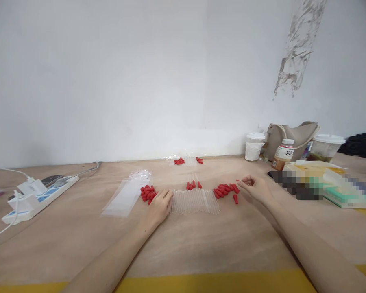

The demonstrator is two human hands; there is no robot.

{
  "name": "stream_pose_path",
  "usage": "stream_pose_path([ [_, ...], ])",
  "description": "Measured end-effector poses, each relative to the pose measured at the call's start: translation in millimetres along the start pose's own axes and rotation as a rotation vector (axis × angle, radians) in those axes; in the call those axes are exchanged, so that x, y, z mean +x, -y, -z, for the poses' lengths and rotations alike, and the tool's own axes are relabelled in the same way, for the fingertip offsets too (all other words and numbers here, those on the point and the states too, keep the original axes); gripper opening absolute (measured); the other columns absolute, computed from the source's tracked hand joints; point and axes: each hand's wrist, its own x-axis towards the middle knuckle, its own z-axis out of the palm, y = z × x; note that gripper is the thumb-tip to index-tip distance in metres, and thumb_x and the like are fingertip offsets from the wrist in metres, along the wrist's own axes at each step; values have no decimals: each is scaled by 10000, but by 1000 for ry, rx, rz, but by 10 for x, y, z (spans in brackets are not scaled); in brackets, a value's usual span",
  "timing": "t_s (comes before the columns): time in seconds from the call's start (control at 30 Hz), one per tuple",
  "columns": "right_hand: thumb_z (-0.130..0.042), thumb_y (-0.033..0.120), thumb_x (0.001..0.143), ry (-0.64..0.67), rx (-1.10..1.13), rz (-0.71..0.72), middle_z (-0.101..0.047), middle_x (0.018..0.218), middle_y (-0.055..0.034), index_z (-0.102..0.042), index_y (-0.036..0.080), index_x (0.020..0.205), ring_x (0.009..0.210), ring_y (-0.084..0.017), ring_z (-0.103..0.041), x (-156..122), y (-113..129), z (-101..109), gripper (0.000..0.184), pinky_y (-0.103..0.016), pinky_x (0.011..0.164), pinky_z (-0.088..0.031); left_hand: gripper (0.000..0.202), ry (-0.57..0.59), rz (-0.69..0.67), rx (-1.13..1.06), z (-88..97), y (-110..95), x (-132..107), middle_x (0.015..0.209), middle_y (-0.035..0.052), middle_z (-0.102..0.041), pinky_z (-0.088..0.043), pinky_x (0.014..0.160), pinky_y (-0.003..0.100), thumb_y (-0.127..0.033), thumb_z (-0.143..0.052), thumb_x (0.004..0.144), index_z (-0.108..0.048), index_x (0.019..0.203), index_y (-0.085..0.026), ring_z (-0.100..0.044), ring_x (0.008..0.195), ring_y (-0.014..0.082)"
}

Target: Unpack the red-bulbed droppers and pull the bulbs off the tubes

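A row of thin clear glass tubes (195,201) lies side by side on the table before me. My left hand (161,205) rests at the row's left end, palm down, fingers together and curled; their tips and anything under them are hidden. Just left of it is a heap of red rubber bulbs (147,193). More red bulbs (222,190) lie at the row's right end, with a single bulb (235,199) apart. My right hand (252,186) pinches a small red bulb (238,180) between thumb and finger. Behind the row are a few tubes with red bulbs fitted (194,185).
Clear plastic bags (125,195) lie to the left, beyond them a power strip (42,199) with chargers. Bagged bulbs and tubes (189,161) sit by the wall. At right stand a lidded cup (254,147), a bottle (283,155), a bag (295,136) and a tissue pack (341,193).
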Motion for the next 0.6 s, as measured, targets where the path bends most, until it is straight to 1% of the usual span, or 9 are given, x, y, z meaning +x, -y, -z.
stream_pose_path([
  [0.1, -597, 467, 622, 77, -9, 39, -607, 613, -36, -555, 176, 685, 541, -142, -531, -20, 0, -41, 301, -249, 494, -398, 209, 16, -26, -25, 8, -17, -15, 772, 46, -562, -451, 670, 307, -150, -364, 828, -556, 756, -190, -527, 732, 174],
  [0.23, -581, 512, 636, 116, -117, 65, -606, 604, -26, -585, 170, 697, 519, -133, -509, -39, 21, -100, 347, -236, 464, -353, 193, 33, -22, -99, 31, -30, -49, 852, 67, -574, -459, 719, 327, -298, -438, 828, -596, 820, -189, -543, 806, 192],
  [0.33, -569, 500, 655, 110, -198, 106, -626, 661, -24, -613, 178, 722, 556, -135, -513, -40, 22, -136, 332, -238, 500, -355, 309, 65, -16, -129, 82, -56, -63, 923, 84, -567, -445, 755, 354, -446, -507, 774, -609, 895, -181, -528, 869, 218],
  [0.43, -573, 505, 656, 124, -258, 124, -638, 701, -21, -630, 196, 733, 605, -146, -526, -48, 49, -137, 323, -243, 536, -358, 499, 97, -22, -80, 162, -89, -64, 1012, 95, -559, -386, 825, 422, -577, -545, 686, -594, 1001, -194, -493, 947, 258],
  [0.53, -547, 537, 672, 131, -296, 132, -643, 707, -17, -641, 213, 720, 633, -156, -535, -62, 86, -103, 340, -243, 546, -352, 606, 139, -41, -26, 232, -94, -76, 1121, 100, -525, -292, 890, 492, -635, -533, 651, -549, 1103, -232, -460, 1015, 285],
  [0.6, -485, 538, 720, 116, -296, 133, -633, 669, -15, -636, 210, 695, 604, -148, -530, -62, 84, -78, 362, -240, 535, -345, 618, 166, -57, -15, 260, -75, -94, 1160, 104, -502, -253, 912, 503, -641, -521, 657, -530, 1132, -246, -438, 1053, 289],
])
